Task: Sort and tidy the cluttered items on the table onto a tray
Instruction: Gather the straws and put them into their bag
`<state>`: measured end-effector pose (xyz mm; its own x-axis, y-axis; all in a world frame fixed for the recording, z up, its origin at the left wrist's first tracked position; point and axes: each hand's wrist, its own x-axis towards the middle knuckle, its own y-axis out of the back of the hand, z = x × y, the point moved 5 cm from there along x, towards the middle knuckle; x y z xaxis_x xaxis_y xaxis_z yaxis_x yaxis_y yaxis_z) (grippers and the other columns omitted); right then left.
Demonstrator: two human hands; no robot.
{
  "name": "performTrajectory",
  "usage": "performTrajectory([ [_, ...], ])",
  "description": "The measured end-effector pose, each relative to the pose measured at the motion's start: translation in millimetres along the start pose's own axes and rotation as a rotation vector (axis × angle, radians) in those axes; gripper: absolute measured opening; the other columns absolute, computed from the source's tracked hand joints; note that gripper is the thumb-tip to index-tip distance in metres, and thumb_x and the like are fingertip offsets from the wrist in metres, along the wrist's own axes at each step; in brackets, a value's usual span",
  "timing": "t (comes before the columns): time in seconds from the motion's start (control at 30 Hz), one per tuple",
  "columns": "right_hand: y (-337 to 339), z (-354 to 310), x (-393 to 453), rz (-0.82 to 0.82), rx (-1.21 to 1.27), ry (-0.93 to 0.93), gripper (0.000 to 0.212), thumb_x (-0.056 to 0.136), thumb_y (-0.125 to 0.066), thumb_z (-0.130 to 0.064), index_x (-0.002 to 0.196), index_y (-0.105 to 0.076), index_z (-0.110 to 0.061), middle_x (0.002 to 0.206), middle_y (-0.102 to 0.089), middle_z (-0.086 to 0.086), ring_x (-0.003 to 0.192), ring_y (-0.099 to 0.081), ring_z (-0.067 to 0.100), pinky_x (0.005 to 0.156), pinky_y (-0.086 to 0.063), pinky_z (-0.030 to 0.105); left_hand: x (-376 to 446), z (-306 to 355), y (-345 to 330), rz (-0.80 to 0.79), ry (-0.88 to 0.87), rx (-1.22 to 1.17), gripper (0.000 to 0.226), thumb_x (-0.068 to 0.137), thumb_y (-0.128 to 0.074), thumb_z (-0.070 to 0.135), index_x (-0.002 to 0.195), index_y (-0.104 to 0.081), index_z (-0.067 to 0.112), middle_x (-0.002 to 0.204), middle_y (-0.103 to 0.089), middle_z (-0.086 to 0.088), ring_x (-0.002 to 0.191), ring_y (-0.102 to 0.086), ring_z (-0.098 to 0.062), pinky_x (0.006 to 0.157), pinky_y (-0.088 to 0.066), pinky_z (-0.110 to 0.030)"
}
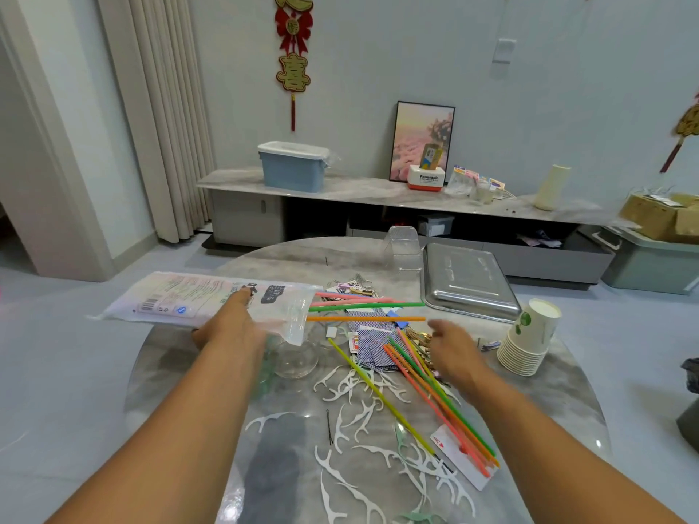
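Observation:
My left hand (230,327) grips a long clear plastic bag (181,300) above the table's left side. Several coloured straws (363,310) stick out of the bag's open end to the right. My right hand (454,349) hovers with loosely spread fingers over a second bunch of straws (435,395) lying slantwise on the table, holding nothing. The steel tray (467,281) lies upside down at the table's far right. White floss picks (363,410) are scattered across the near half. Blue-backed playing cards (374,346) lie in the middle.
A stack of paper cups (529,338) leans at the right edge. A clear glass bowl (297,359) sits below the bag. A clear plastic box (403,245) stands behind the tray. A black hairpin (330,427) lies among the picks. A low cabinet (378,198) runs along the wall.

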<state>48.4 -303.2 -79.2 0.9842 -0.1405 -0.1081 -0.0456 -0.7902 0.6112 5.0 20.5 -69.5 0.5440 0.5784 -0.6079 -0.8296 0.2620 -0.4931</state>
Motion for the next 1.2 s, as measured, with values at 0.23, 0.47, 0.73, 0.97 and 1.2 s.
performTrajectory([
  [0.23,7,-60,-24,-0.115,0.559,-0.016,0.055,0.096,-0.047,-0.067,0.11,-0.071,-0.021,0.108,-0.07,0.005,0.091,-0.074,0.029,0.071,-0.064,0.041,-14,-13,-14,-0.13,0.022,-0.03,0.051,0.075,-0.083,0.001,0.121,-0.065,0.012,0.107,-0.074,-0.007,0.082,-0.075,-0.026,0.077,-0.062,-0.052],
  [0.47,-32,-76,-54,0.011,0.467,0.13,0.037,0.103,-0.049,-0.04,0.093,-0.068,-0.01,0.09,-0.072,0.017,0.07,-0.066,0.019,0.067,-0.058,0.041,-36,-25,-21,-0.193,-0.012,-0.05,0.061,0.071,-0.086,0.001,0.124,-0.058,0.013,0.107,-0.073,-0.005,0.082,-0.075,-0.026,0.071,-0.062,-0.054],
  [0.73,-55,-99,-75,-0.09,0.971,0.091,0.067,0.098,-0.033,-0.072,0.157,-0.012,-0.051,0.144,-0.03,-0.032,0.133,-0.027,-0.006,0.108,-0.023,0.028,-73,-68,-33,-0.341,0.016,0.039,0.05,0.071,-0.084,-0.004,0.116,-0.063,0.004,0.104,-0.074,-0.015,0.082,-0.075,-0.033,0.063,-0.062,-0.053],
  [0.97,-58,-102,-80,-0.209,0.831,0.242,0.087,0.085,-0.034,-0.085,0.159,-0.009,-0.048,0.151,-0.013,-0.036,0.124,-0.024,-0.03,0.108,-0.027,0.011,-67,-66,-36,-0.349,0.06,0.02,0.048,0.076,-0.081,-0.003,0.12,-0.062,0.002,0.109,-0.073,-0.016,0.088,-0.074,-0.033,0.077,-0.061,-0.055],
  [1.2,-7,-34,-24,-0.004,-0.133,0.075,0.041,0.098,-0.06,-0.028,0.137,-0.061,-0.015,0.137,-0.064,0.006,0.118,-0.059,0.021,0.1,-0.046,0.034,-52,-49,-39,-0.359,0.132,-0.02,0.044,0.08,-0.079,0.001,0.122,-0.065,0.006,0.11,-0.074,-0.014,0.092,-0.074,-0.031,0.088,-0.057,-0.057],
])
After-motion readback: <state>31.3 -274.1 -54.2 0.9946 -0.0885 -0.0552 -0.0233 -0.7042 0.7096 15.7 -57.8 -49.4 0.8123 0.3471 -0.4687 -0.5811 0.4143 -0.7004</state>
